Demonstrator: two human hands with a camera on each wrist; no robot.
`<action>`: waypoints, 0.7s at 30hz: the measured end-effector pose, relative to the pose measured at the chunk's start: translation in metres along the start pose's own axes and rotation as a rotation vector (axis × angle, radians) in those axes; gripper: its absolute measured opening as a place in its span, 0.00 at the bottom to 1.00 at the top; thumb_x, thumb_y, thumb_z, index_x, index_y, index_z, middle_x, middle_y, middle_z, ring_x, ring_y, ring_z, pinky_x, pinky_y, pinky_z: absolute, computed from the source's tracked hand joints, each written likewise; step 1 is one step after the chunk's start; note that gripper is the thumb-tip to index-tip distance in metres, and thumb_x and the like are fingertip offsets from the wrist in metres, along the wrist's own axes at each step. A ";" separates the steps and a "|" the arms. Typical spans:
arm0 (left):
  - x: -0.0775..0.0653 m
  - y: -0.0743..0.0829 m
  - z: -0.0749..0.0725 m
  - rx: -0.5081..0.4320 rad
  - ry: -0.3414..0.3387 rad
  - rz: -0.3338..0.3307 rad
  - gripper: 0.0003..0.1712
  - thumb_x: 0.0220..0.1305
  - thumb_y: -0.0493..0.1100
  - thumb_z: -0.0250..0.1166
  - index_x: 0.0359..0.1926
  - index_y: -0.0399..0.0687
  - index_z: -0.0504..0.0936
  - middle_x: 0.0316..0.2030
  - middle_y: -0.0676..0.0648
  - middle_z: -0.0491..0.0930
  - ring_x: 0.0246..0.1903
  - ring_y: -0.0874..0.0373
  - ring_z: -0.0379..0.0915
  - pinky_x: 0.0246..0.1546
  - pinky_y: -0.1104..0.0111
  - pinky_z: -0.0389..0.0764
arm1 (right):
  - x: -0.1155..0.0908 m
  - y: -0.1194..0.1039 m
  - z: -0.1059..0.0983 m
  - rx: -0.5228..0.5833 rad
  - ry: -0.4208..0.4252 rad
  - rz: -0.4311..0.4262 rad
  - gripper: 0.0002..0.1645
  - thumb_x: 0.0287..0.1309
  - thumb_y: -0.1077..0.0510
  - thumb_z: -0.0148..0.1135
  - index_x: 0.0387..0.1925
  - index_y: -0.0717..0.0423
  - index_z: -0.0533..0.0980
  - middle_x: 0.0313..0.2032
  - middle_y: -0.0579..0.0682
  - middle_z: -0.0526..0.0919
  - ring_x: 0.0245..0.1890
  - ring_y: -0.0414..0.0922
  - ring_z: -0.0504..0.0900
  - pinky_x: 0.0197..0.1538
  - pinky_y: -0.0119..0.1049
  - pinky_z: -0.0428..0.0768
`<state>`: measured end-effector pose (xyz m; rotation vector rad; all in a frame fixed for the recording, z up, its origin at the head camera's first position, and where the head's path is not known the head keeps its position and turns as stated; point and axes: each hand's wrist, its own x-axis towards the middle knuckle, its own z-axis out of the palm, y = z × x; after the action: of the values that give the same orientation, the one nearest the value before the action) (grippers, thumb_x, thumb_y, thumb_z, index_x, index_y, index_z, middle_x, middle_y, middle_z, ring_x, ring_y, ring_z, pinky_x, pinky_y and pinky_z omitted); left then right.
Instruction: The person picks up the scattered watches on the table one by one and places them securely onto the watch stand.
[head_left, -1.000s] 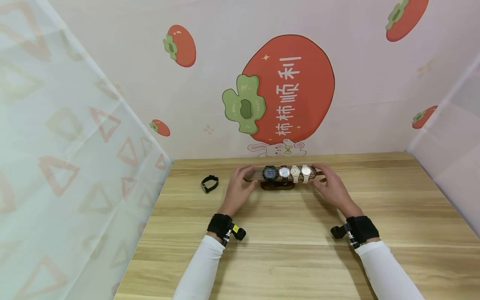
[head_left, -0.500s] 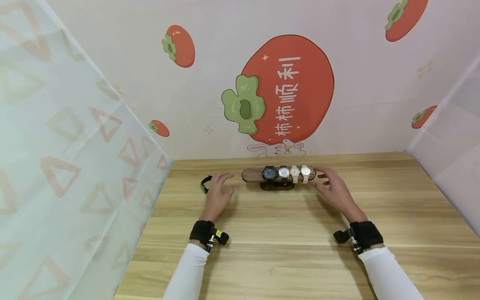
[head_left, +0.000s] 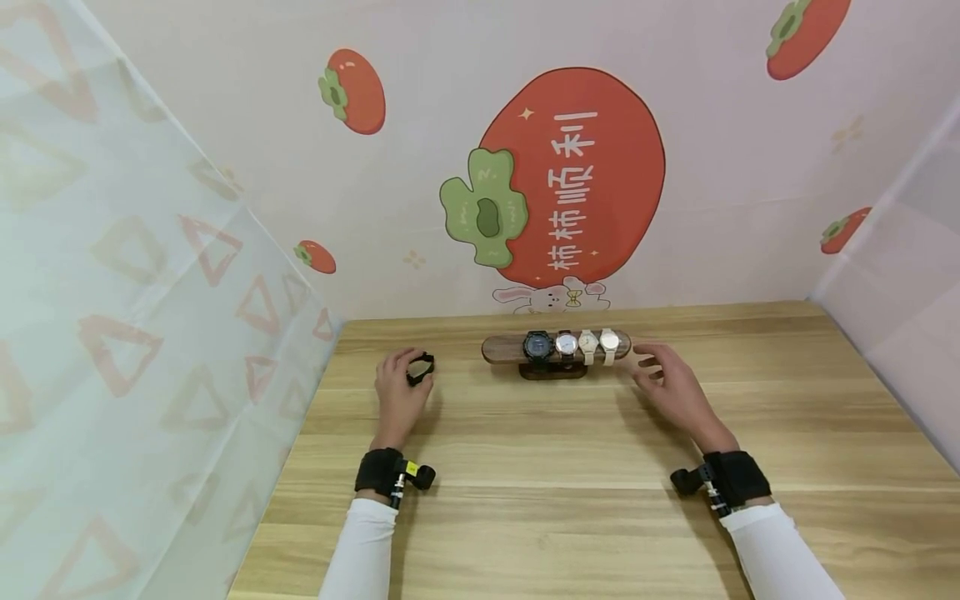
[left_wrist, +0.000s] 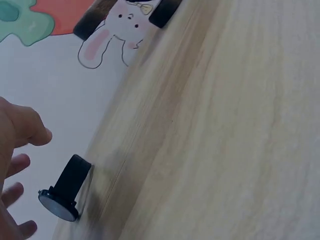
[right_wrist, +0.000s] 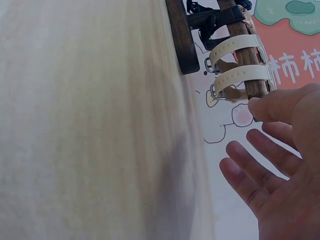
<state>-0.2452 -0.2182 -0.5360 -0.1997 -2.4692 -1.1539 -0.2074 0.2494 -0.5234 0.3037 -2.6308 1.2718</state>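
Observation:
A black wristwatch point(head_left: 422, 369) stands on its side on the table, its strap closed in a loop. My left hand point(head_left: 401, 392) is right beside it on the left, fingers parted and bent a little. In the left wrist view a small gap shows between those fingers point(left_wrist: 37, 131) and the watch point(left_wrist: 65, 190). A dark wooden watch stand point(head_left: 501, 350) carries several watches: a black one point(head_left: 537, 346), a silver-cased one point(head_left: 566, 343) and two with cream straps point(head_left: 588, 343). My right hand point(head_left: 675, 392) is at the stand's right end, thumb tip overlapping it in the right wrist view, fingers loosely spread.
The wood-grain table point(head_left: 540, 500) meets a back wall point(head_left: 405, 192) printed with persimmons and a rabbit. Pale side panels point(head_left: 150, 333) rise at left and right. The stand's oval base point(head_left: 553, 371) sits close to the back edge.
My left hand has left the stand's left end and moved left to the loose black watch. My right hand has drawn back slightly from the stand's right end.

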 end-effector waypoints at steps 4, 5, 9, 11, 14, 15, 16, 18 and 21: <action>-0.002 -0.002 -0.006 -0.034 -0.070 -0.116 0.30 0.68 0.32 0.67 0.70 0.35 0.75 0.74 0.36 0.66 0.77 0.35 0.52 0.75 0.36 0.61 | -0.003 0.000 0.002 -0.006 -0.023 0.040 0.26 0.73 0.67 0.63 0.68 0.67 0.71 0.64 0.69 0.76 0.58 0.66 0.81 0.58 0.62 0.84; -0.002 -0.002 -0.007 -0.037 -0.083 -0.138 0.31 0.68 0.32 0.67 0.71 0.35 0.74 0.75 0.36 0.65 0.78 0.35 0.51 0.75 0.36 0.62 | -0.004 0.000 0.002 -0.007 -0.029 0.047 0.26 0.73 0.67 0.63 0.68 0.67 0.71 0.64 0.69 0.76 0.58 0.66 0.81 0.58 0.62 0.84; -0.005 -0.004 -0.006 -0.047 -0.118 -0.188 0.31 0.68 0.31 0.64 0.71 0.34 0.74 0.74 0.35 0.67 0.78 0.34 0.52 0.74 0.37 0.65 | -0.005 0.002 0.004 -0.010 -0.035 0.060 0.25 0.74 0.66 0.62 0.68 0.67 0.72 0.63 0.68 0.77 0.58 0.65 0.82 0.58 0.60 0.84; -0.007 -0.004 -0.004 -0.051 -0.125 -0.200 0.30 0.67 0.31 0.63 0.70 0.33 0.75 0.73 0.34 0.67 0.77 0.33 0.53 0.74 0.38 0.67 | -0.006 0.002 0.004 -0.013 -0.033 0.063 0.24 0.74 0.65 0.62 0.68 0.66 0.72 0.63 0.67 0.77 0.58 0.64 0.82 0.57 0.60 0.84; -0.009 -0.005 -0.002 -0.054 -0.128 -0.198 0.29 0.67 0.29 0.61 0.69 0.34 0.76 0.72 0.34 0.68 0.75 0.33 0.54 0.72 0.39 0.69 | -0.007 0.003 0.005 -0.014 -0.028 0.067 0.24 0.75 0.65 0.62 0.68 0.66 0.72 0.63 0.67 0.77 0.57 0.65 0.83 0.57 0.60 0.84; -0.009 -0.005 -0.001 -0.058 -0.125 -0.194 0.28 0.67 0.28 0.60 0.69 0.34 0.77 0.71 0.33 0.68 0.75 0.33 0.55 0.70 0.40 0.70 | -0.007 0.003 0.005 -0.016 -0.028 0.068 0.24 0.75 0.65 0.62 0.68 0.66 0.72 0.63 0.67 0.77 0.57 0.65 0.83 0.56 0.60 0.84; -0.009 -0.005 0.000 -0.056 -0.123 -0.186 0.28 0.68 0.27 0.60 0.68 0.35 0.77 0.71 0.33 0.69 0.74 0.33 0.56 0.68 0.41 0.72 | -0.007 0.003 0.005 -0.014 -0.026 0.067 0.24 0.75 0.65 0.62 0.68 0.66 0.72 0.63 0.67 0.77 0.57 0.65 0.83 0.56 0.60 0.84; -0.010 -0.006 0.002 -0.047 -0.115 -0.171 0.27 0.69 0.25 0.59 0.68 0.35 0.78 0.69 0.32 0.71 0.69 0.33 0.60 0.62 0.44 0.75 | -0.008 0.003 0.005 -0.012 -0.022 0.063 0.24 0.74 0.65 0.62 0.67 0.67 0.73 0.64 0.68 0.77 0.57 0.65 0.83 0.56 0.61 0.84; -0.010 -0.006 0.004 -0.022 -0.098 -0.156 0.24 0.71 0.24 0.58 0.66 0.35 0.80 0.66 0.32 0.73 0.64 0.35 0.64 0.55 0.50 0.77 | -0.008 0.003 0.006 -0.004 -0.022 0.048 0.23 0.74 0.66 0.63 0.67 0.67 0.73 0.63 0.68 0.77 0.57 0.65 0.83 0.56 0.61 0.84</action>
<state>-0.2391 -0.2183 -0.5468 -0.0720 -2.5969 -1.2636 -0.2011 0.2469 -0.5317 0.2561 -2.6741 1.2844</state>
